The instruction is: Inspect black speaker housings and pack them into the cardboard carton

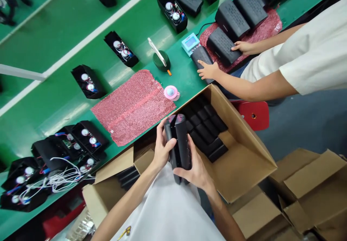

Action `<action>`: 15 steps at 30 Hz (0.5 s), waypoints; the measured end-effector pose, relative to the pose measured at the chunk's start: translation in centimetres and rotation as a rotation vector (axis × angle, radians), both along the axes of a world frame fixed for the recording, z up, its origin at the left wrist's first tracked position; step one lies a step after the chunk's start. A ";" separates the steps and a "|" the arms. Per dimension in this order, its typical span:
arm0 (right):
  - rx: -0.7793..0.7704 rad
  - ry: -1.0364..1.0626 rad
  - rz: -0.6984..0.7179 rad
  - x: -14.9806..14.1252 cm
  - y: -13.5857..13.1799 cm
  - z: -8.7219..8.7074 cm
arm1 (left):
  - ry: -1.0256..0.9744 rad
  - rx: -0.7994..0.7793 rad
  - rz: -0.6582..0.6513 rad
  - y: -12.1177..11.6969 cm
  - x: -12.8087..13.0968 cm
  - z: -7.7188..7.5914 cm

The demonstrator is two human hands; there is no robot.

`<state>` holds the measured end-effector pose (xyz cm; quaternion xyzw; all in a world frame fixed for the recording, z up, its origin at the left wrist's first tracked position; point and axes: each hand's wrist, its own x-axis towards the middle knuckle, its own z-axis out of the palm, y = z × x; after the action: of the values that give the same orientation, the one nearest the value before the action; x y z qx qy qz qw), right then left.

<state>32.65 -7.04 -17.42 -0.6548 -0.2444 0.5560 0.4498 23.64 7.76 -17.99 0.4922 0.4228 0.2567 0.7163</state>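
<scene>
Two long black plastic casings stand side by side between my hands, with a dark gap along their length. My left hand (162, 153) is closed around the left casing (170, 127), its thumb lying across the front. On the other side, my right hand (197, 170) grips the right casing (183, 145), fingers behind and thumb towards the gap. Both casings are held in front of my body, at the near edge of an open cardboard box (244, 125). Inside that box, similar black casings (206, 127) lie in rows.
A green workbench (108, 13) carries pink bubble wrap (135, 105), a phone on a stand (159, 55), a pink-and-blue round object (171, 93) and open black housings (88, 82) with wiring. A co-worker's hands (210, 70) touch black units at right. More cartons (311, 183) stand lower right.
</scene>
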 end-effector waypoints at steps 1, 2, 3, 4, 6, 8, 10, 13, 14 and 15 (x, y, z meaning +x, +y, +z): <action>-0.019 -0.011 0.011 0.5 -0.1 0.0 | 0.012 -0.014 -0.008 0.0 0.3 -0.1; -0.037 -0.023 0.020 1.0 -0.1 -0.1 | 0.023 -0.027 -0.008 0.0 0.6 -0.2; -0.051 -0.030 0.023 1.3 -0.2 -0.3 | 0.031 -0.037 0.005 -0.1 0.9 -0.3; -0.059 -0.028 0.022 1.4 -0.2 -0.5 | 0.036 -0.040 0.027 -0.2 1.1 -0.3; -0.057 0.003 0.002 1.2 -0.2 -0.9 | 0.035 -0.027 0.079 -0.5 1.6 -0.3; -0.053 0.035 -0.026 0.6 -0.1 -1.1 | 0.034 -0.003 0.096 -0.8 1.9 -0.3; -0.057 0.070 -0.034 -0.1 -0.1 -1.4 | 0.043 0.034 0.061 -1.1 2.2 -0.6; -0.054 0.095 -0.054 -0.3 -1.2 -3.2 | 0.043 0.057 -0.072 -2.1 2.8 -2.7; -0.051 0.076 -0.059 0.1 -2.0 -4.6 | 0.048 0.046 -0.130 -2.8 3.0 -3.9; -0.071 0.003 -0.052 0.9 -3.0 -6.4 | 0.066 0.021 -0.181 -3.6 3.1 -5.2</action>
<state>33.52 -10.04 -23.85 -0.6755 -0.2066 0.5534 0.4413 26.73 4.16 -23.22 0.5441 0.3972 0.1788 0.7171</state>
